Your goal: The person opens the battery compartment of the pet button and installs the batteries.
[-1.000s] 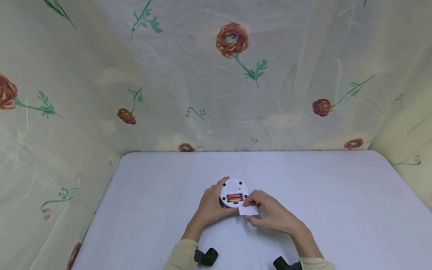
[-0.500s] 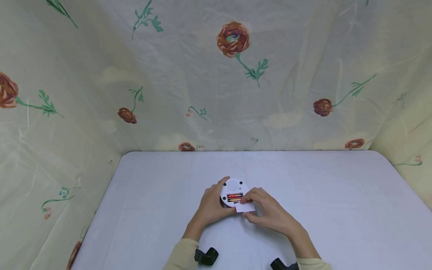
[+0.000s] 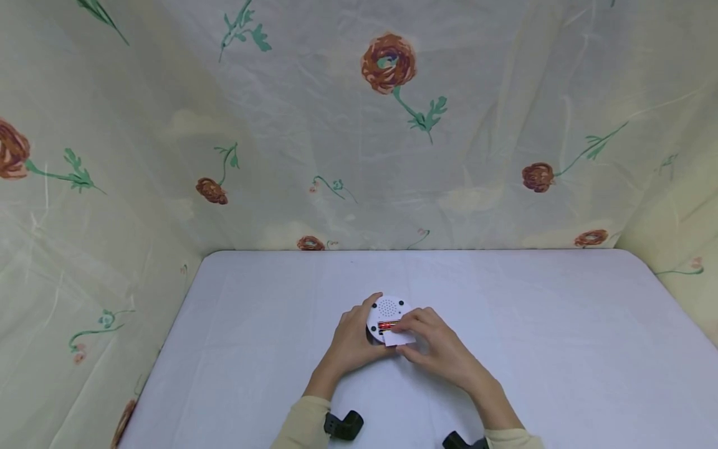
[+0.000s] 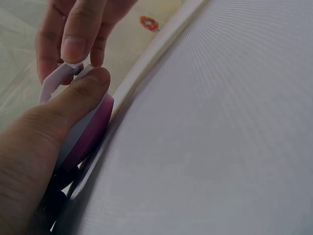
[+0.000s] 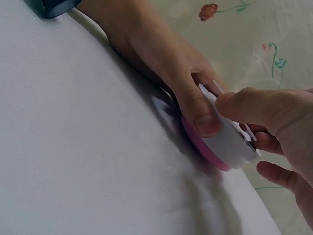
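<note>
In the head view, a round white device lies with its perforated, black-footed side up. Red batteries show in its open compartment. My left hand grips the device from the left, thumb along the near side and fingers around the far edge. Between thumb and fingers, my right hand pinches a white battery cover, which overlaps the near part of the compartment and hides some of the batteries. The left wrist view shows the cover tilted above the device, whose pink lower rim faces the table.
A white cloth-covered table lies under both hands. Behind and beside it hangs a pale flowered curtain. Each wrist carries a black camera, including the left wrist camera.
My right hand has moved left and slightly away from me, carrying the cover from the device's near right edge to over the battery compartment. The left hand keeps its grip on the device.
</note>
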`<state>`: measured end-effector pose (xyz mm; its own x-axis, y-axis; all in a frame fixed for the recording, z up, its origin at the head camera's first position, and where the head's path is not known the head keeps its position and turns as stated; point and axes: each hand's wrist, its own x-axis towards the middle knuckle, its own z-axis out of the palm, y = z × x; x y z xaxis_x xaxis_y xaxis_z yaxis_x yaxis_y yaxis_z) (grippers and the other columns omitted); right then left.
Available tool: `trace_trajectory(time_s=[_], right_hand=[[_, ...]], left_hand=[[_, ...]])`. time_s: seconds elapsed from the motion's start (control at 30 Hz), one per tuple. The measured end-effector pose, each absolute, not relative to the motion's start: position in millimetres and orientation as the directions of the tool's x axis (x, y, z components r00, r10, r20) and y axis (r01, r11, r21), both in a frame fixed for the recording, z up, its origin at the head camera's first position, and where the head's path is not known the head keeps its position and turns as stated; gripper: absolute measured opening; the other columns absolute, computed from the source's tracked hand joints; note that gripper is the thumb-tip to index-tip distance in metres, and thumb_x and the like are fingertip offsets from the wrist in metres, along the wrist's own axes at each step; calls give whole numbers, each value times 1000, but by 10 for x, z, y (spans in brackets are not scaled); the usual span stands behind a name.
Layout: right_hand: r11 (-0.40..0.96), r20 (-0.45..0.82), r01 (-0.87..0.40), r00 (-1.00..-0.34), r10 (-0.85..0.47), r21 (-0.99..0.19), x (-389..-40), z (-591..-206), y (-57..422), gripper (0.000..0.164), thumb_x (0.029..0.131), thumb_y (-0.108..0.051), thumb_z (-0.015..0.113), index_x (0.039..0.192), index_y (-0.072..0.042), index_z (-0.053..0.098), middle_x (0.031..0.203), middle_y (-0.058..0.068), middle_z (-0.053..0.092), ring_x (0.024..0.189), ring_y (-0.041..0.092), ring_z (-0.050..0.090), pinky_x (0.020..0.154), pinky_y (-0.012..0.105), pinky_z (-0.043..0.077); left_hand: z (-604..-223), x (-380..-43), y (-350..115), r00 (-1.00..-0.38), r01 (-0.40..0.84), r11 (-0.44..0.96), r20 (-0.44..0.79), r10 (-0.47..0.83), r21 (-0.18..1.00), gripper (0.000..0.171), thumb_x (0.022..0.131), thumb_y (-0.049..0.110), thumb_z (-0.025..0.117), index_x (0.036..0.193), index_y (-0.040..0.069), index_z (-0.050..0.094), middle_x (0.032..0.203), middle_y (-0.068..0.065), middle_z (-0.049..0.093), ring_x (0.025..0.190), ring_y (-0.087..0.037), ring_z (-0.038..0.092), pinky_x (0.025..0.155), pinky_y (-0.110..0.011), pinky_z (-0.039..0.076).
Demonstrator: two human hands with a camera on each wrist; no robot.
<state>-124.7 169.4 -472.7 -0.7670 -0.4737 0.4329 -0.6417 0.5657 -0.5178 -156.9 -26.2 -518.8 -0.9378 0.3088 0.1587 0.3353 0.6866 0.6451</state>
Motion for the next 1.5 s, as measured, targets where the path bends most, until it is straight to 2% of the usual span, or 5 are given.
trace_trajectory(time_s=[0.27, 0.77, 1.1, 1.33, 1.5], right_hand=[[605, 451, -626, -777, -439, -492, -1258, -4734, 1669, 33, 74, -17, 80, 106, -16, 70, 103, -6, 60, 98, 8, 47, 86, 33, 44], [617, 483, -626, -773, -411, -477, -1286, -4808, 1669, 23, 76, -19, 78, 97, -19, 70, 103, -4, 61, 98, 9, 47, 84, 33, 43], [586, 534, -676, -727, -431, -447, -1280, -4823, 1606, 17, 76, -15, 77, 92, -18, 70, 103, -5, 60, 97, 11, 47, 82, 31, 43], [599, 500, -642, -760, -414, -479, -1261, -4848, 1588, 17, 78, -18, 76, 94, -21, 71, 105, -6, 60, 100, 8, 46, 83, 31, 43], [611, 480, -627, -773, -414, -483, -1252, -4839, 1619, 15, 83, -18, 72, 97, -22, 71, 108, -5, 59, 102, 8, 45, 85, 31, 42]], left_hand=[[-5174, -1584, -236, -934, 347, 691, 164, 319, 634, 100, 66, 56, 78, 148, 29, 27, 127, 0, 58, 111, -15, 54, 98, -40, 38], [-5190, -1605, -196, -928, 364, 679, 186, 322, 638, 100, 65, 62, 76, 147, 28, 29, 125, 1, 59, 111, -15, 54, 96, -38, 39], [-5215, -1583, -250, -932, 355, 683, 187, 310, 639, 100, 66, 67, 72, 147, 27, 29, 126, 0, 59, 110, -16, 54, 96, -40, 39], [-5228, -1572, -279, -930, 360, 676, 187, 316, 643, 99, 66, 64, 74, 147, 27, 30, 127, -1, 59, 111, -16, 55, 98, -40, 38], [-5214, -1573, -250, -932, 354, 674, 179, 316, 649, 100, 66, 65, 73, 147, 28, 29, 127, 0, 59, 111, -16, 54, 98, -40, 38]])
